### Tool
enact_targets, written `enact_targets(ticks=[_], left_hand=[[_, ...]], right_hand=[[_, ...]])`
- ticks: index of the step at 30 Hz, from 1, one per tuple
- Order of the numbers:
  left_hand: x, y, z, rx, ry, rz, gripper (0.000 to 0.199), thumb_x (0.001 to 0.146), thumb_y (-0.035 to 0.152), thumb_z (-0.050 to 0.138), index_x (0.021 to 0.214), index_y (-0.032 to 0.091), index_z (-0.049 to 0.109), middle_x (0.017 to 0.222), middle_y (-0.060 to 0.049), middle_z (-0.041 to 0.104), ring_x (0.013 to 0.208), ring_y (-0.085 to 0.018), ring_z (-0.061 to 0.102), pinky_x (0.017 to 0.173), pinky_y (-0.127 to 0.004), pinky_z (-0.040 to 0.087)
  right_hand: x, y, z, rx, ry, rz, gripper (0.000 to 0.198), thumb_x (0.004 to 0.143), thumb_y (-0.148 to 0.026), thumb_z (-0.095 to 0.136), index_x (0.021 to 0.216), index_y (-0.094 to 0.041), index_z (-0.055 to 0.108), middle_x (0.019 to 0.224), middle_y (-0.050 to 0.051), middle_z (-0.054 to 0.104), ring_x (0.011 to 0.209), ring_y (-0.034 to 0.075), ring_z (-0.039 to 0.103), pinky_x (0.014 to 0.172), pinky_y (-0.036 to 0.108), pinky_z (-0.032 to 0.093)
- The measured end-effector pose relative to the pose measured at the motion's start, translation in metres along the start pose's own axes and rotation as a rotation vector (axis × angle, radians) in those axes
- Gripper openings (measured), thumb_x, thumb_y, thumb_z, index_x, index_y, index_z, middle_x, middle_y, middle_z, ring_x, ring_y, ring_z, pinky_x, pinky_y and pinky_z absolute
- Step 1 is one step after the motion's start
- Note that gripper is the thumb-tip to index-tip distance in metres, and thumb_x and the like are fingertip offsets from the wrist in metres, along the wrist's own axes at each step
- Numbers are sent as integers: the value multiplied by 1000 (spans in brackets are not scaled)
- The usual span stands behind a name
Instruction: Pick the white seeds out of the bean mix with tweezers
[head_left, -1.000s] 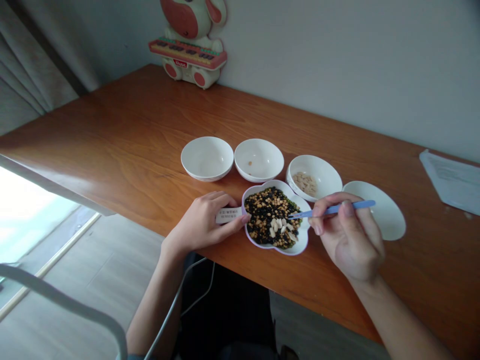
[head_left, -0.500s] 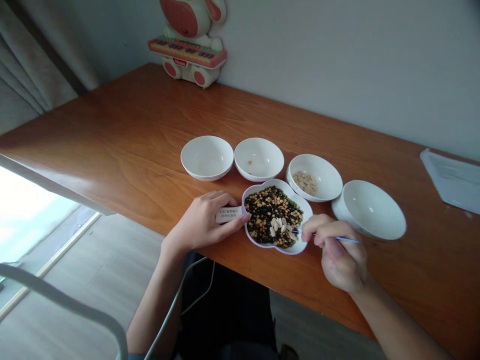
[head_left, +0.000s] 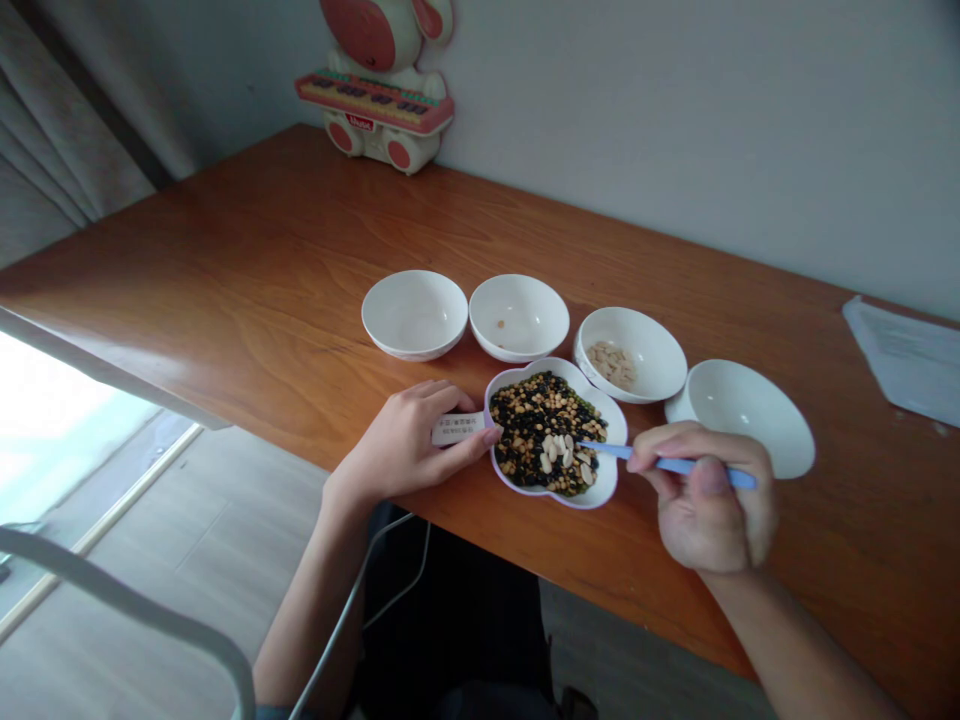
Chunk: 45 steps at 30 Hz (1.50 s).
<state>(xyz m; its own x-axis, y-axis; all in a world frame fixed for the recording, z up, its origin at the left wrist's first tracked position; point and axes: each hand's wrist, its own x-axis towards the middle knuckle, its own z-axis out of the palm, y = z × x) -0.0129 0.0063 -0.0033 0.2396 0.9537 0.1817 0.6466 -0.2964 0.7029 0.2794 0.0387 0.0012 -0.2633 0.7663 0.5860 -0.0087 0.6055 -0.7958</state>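
Observation:
A white flower-shaped dish [head_left: 609, 425] with a lilac rim sits near the table's front edge. Inside it are mixed black, yellow and green beans [head_left: 525, 420], with a small heap of pale peanut halves [head_left: 556, 452] on top. My left hand [head_left: 420, 440] is closed around the dish's labelled handle, its thumb touching the rim. Slim blue tweezers [head_left: 675, 466] are pinched in my right hand [head_left: 709, 495], their tip over the peanuts. Beyond the dish, a white bowl [head_left: 652, 350] holds several peanut pieces [head_left: 611, 365].
Other white bowls stand in the row: one at far left [head_left: 415, 315], one with a small bit inside [head_left: 517, 315], one at right [head_left: 750, 415]. A rabbit toy keyboard [head_left: 375, 105] is by the wall. A clear plastic lid or tray [head_left: 907, 360] lies at right.
My right hand has shifted right and turned, showing the tweezers' broad blue side. My left hand, the dish and the bowls look unmoved.

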Motion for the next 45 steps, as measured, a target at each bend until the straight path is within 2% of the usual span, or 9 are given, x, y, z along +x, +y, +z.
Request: enact_targets(ticks=[3,5,11,18,26,32,35,41,45], left_hand=[[0,0,0,2,5,-2,31,101,50,67,96,19,70,91,-2,75,79,-17,69,75,-29,49],[0,0,0,4,8,0,31,101,50,67,96,19,70,91,-3,75,78,-17,69,75,-29,49],[0,0,-1,3,6,0,31,101,50,66,97,19,70,91,-3,75,79,-17,69,75,-29,49],[1,0,0,12,4,-6,32,101,51,66,97,19,71,91,-3,75,79,-17,69,75,-29,49],[1,0,-1,12,3,5,30,101,49,67,97,20,71,92,-3,76,80,-17,70,75,-29,50],[0,0,0,13,5,7,30,101,49,67,98,20,71,92,-3,76,81,-17,70,76,-30,50],[0,0,0,16,-1,4,31,101,50,66,97,20,71,92,-3,76,81,-17,70,76,-30,50],[0,1,-1,15,3,3,31,101,50,66,97,20,71,92,-3,76,80,-18,70,75,-29,51],[0,1,-1,12,2,6,31,101,49,66,97,20,71,92,-3,76,80,-18,70,76,-29,51]], right_hand=[[7,-1,4,65,127,11,11,100,-22,61,106,-25,70,92,2,64,62,11,56,50,27,51],[9,1,5,12,194,2,21,96,-14,65,111,-27,70,102,3,62,71,12,60,63,32,60],[7,9,-1,-323,161,-46,32,101,-12,59,125,-27,73,120,6,73,95,18,75,95,44,66],[6,9,-2,-142,81,-83,39,104,-9,52,133,-28,69,125,4,79,97,20,80,79,40,70],[2,1,-5,-487,-3,-40,20,103,-14,55,113,-21,72,91,2,80,58,9,67,53,21,56],[8,3,-9,-598,-102,-292,24,94,-7,63,109,-22,74,96,5,82,86,19,78,74,31,64],[2,8,-13,-497,-121,-183,24,100,-10,56,114,-22,71,101,6,82,75,15,76,66,29,63],[0,4,-1,-361,34,23,15,106,-17,51,101,-21,66,86,2,74,61,9,66,53,21,55],[6,-1,3,-351,124,80,20,104,-20,57,121,-21,66,92,3,76,62,10,66,56,23,57]])
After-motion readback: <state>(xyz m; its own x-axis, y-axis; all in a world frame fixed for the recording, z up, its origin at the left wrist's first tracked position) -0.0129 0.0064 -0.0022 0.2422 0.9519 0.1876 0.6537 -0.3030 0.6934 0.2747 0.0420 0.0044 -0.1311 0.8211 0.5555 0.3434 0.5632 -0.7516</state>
